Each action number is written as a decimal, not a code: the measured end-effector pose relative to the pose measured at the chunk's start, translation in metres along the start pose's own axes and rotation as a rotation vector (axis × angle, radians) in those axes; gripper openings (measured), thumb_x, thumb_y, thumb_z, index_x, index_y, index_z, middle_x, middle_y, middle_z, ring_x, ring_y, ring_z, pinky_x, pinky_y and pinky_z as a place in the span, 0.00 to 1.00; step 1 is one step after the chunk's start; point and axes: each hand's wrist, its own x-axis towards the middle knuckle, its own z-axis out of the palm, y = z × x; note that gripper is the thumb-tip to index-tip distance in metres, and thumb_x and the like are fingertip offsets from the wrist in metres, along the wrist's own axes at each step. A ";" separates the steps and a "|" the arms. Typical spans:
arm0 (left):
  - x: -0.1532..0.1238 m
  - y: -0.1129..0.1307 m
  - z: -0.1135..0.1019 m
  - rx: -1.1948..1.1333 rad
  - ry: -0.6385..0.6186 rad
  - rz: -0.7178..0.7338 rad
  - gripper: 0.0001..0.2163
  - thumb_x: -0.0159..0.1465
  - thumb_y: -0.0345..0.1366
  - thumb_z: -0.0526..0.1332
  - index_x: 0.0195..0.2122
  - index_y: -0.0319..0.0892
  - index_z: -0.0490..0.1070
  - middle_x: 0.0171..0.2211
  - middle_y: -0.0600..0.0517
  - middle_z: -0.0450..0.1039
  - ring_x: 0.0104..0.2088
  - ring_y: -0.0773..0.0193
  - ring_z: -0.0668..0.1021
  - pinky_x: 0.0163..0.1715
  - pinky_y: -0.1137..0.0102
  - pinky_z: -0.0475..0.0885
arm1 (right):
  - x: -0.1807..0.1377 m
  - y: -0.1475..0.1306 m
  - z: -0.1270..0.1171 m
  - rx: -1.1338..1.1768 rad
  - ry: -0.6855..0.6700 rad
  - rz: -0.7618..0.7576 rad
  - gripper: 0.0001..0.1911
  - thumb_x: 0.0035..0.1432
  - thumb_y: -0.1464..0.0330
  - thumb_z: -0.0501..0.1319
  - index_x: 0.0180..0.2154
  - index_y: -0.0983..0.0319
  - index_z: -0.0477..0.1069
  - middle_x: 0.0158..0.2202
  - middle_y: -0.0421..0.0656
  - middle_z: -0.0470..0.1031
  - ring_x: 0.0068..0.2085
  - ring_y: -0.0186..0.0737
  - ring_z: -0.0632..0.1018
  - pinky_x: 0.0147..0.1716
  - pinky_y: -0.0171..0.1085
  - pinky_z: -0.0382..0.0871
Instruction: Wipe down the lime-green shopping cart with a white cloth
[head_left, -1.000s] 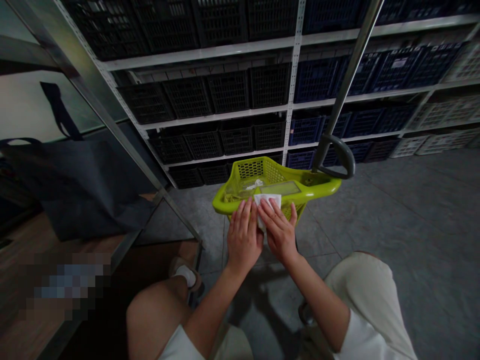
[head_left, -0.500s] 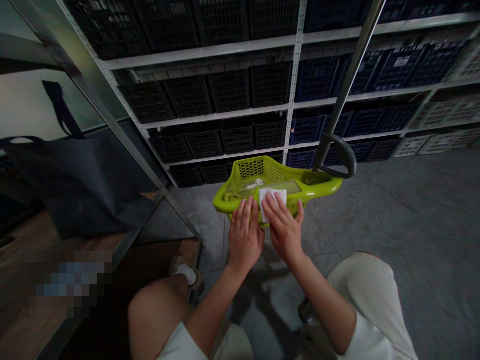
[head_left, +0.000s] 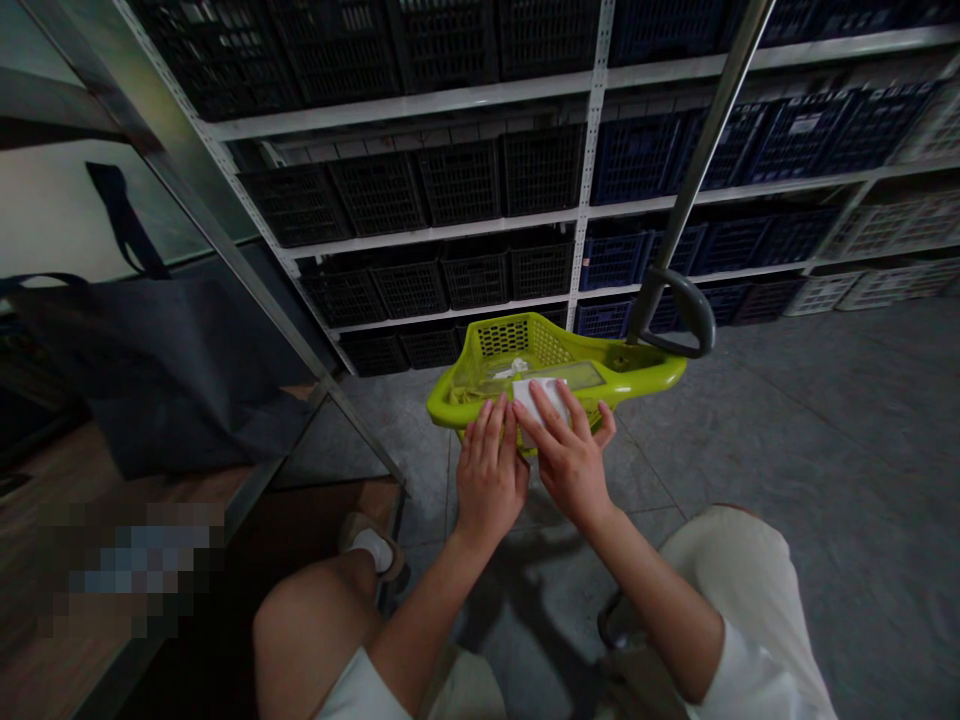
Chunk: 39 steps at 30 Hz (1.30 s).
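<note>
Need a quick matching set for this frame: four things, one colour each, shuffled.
Things:
1. basket
2. folded sheet under the right hand
3. bag on the left shelf
4. crates at upper right

Colours:
A. white
B. blue
C. lime green
D. dark grey

Pairs: 1-C, 2-A, 3-D, 4-B

My left hand (head_left: 491, 472) and right hand (head_left: 571, 458) reach forward toward twelve o'clock, side by side, palms down, fingers extended and slightly spread, forearms converging from below.
</note>
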 end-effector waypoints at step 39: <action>0.002 -0.004 -0.003 0.008 -0.020 0.011 0.34 0.65 0.25 0.54 0.72 0.38 0.45 0.69 0.41 0.60 0.70 0.51 0.60 0.67 0.53 0.60 | -0.012 0.029 -0.016 0.010 -0.055 0.034 0.34 0.65 0.76 0.49 0.69 0.51 0.53 0.68 0.44 0.64 0.70 0.41 0.61 0.69 0.54 0.28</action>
